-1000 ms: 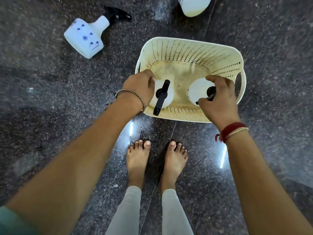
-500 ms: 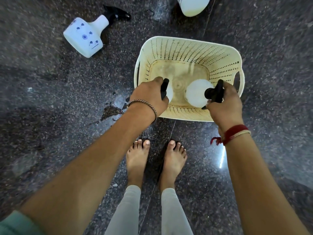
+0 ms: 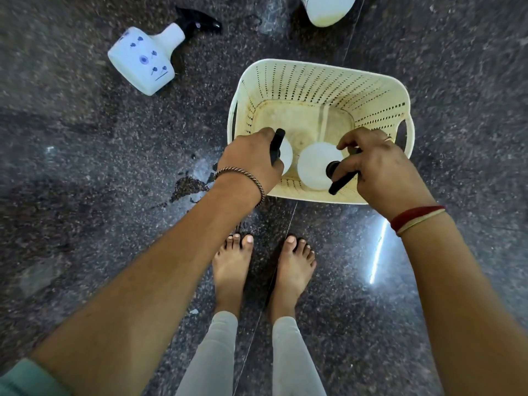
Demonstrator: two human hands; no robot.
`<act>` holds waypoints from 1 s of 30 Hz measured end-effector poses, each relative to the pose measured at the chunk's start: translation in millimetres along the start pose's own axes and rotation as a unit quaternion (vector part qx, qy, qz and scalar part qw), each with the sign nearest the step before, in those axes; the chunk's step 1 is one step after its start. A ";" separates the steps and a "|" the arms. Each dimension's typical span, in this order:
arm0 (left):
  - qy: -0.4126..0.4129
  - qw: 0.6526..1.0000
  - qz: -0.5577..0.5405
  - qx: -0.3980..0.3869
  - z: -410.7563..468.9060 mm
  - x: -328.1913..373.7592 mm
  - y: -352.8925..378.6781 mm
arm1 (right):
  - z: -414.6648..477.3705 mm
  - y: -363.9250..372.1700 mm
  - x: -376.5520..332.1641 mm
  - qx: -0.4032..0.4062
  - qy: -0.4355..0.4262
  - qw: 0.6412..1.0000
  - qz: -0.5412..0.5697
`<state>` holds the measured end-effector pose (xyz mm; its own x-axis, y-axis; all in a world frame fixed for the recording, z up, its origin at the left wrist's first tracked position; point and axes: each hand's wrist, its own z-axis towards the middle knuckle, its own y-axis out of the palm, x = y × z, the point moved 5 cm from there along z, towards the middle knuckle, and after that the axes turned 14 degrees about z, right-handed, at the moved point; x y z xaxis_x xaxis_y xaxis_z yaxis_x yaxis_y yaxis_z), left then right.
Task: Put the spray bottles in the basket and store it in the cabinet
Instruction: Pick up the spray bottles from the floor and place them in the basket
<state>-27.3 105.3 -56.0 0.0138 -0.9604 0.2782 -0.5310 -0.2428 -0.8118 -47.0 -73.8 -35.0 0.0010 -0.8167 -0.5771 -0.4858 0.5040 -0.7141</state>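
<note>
A: Big picture first: the floor [image 3: 85,172] is dark stone, and the basket [image 3: 323,78] sits on it right under both hands, with no cabinet anywhere in shot.

B: And the basket's filling up! Left hand [image 3: 251,164] is wrapped round the black trigger of a white bottle [image 3: 285,158], inside the near left corner.

A: Right hand [image 3: 380,172] looser, fingers curled on the sprayer head of a second bottle [image 3: 313,167], just beside the first. Both upright, both in. Released? Can't say yet.

B: So two down, by my count. What's left?

A: A flowered bottle [image 3: 143,60] lying on its side, well out beyond the left hand. And another white bottle [image 3: 328,10], cut off by the frame, past the basket's far rim.

B: Then the carry to the cabinet. Call it roughly halfway on loading.
</note>
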 end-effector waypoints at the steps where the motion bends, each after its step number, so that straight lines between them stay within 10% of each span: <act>1: 0.001 1.000 0.002 0.009 -0.6 0.1 -0.7 | -1.1 -1.5 -0.7 0.015 -0.004 1.000 -0.003; 9: -0.004 1.000 0.012 0.014 -2.9 1.6 1.6 | -7.5 -10.5 2.2 0.221 0.130 0.938 0.235; 17: -0.001 0.997 0.064 -0.032 4.6 9.8 8.1 | -3.7 35.8 20.8 0.226 0.339 0.867 0.287; 30: 0.033 0.994 0.104 -0.014 6.2 4.8 7.2 | -7.2 51.9 23.9 0.322 0.407 0.769 0.372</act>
<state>-25.8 98.1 -63.7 -0.1537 -0.9782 0.1399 -0.5392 -0.0356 -0.8414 -78.5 -69.2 -83.0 -0.7434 -0.0075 -0.6688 0.4471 0.7382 -0.5052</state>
